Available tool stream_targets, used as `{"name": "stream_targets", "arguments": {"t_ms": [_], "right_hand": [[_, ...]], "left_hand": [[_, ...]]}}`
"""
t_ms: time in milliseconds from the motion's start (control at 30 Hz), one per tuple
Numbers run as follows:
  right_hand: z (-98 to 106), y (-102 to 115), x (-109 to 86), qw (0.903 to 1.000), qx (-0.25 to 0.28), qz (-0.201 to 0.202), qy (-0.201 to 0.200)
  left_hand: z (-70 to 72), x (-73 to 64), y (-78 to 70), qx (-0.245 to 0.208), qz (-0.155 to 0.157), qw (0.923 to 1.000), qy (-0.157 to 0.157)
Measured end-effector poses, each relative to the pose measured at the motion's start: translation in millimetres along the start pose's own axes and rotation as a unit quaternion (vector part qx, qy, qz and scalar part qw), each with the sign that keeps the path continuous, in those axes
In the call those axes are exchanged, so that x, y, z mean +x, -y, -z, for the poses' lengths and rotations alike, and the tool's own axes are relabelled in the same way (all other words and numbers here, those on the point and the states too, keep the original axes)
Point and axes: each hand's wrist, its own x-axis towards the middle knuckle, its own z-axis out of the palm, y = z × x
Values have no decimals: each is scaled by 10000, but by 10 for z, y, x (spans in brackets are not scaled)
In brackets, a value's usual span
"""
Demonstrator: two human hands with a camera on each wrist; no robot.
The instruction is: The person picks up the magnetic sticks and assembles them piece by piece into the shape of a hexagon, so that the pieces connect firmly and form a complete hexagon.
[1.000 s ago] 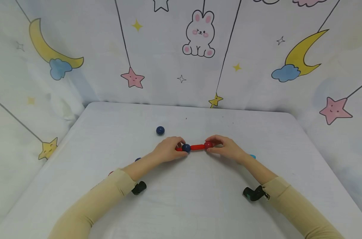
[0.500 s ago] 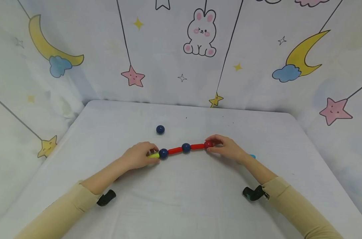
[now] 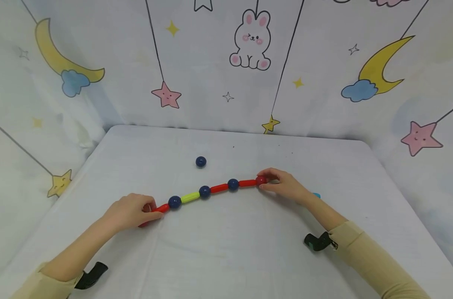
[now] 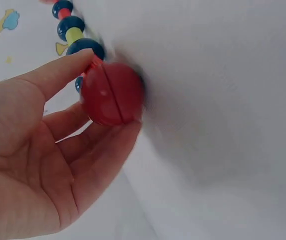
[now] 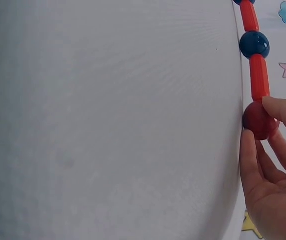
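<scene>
A chain of balls joined by short rods curves across the white table. In it are dark blue balls (image 3: 205, 192), red rods (image 3: 219, 188) and a yellow-green rod (image 3: 190, 197). My left hand (image 3: 131, 211) holds the chain's left end, a red ball (image 4: 114, 94), with the thumb up by the adjoining red rod (image 3: 161, 208). At the opposite end, my right hand (image 3: 284, 185) pinches another red ball (image 5: 259, 121) between thumb and fingers. Part of each end ball is hidden by fingers in the head view.
A loose dark blue ball (image 3: 201, 162) lies behind the chain. Something light blue (image 3: 316, 195) peeks out behind the right wrist. Black wrist devices (image 3: 317, 241) sit by both sleeves. A patterned cloth (image 3: 226, 74) hangs behind the table (image 3: 241, 249).
My left hand has slid left and toward me along the chain, from a middle blue ball to the left end, uncovering the pieces between. The right hand stays at its red ball.
</scene>
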Motion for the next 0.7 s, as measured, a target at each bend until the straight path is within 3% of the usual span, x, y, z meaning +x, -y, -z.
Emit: {"name": "stream_targets", "arguments": {"t_ms": [200,300,533,700], "right_hand": [[-2,18,-23,10000,-44,-43,-48],[-9,0,-23,9999,-111,-5,-86],[-23,-7,-28,9994,-279,57,-220],[-38,35,-29,9988,-381,95,-308]], "left_hand": [[-137,4,8,-673,-191,9975,-112],[-224,23,-40,-1173,-85,9930,-101],[-406,59,-166,-2467,666,9668,-51],[-476,89,-247,-2933,976,9510,-42]]}}
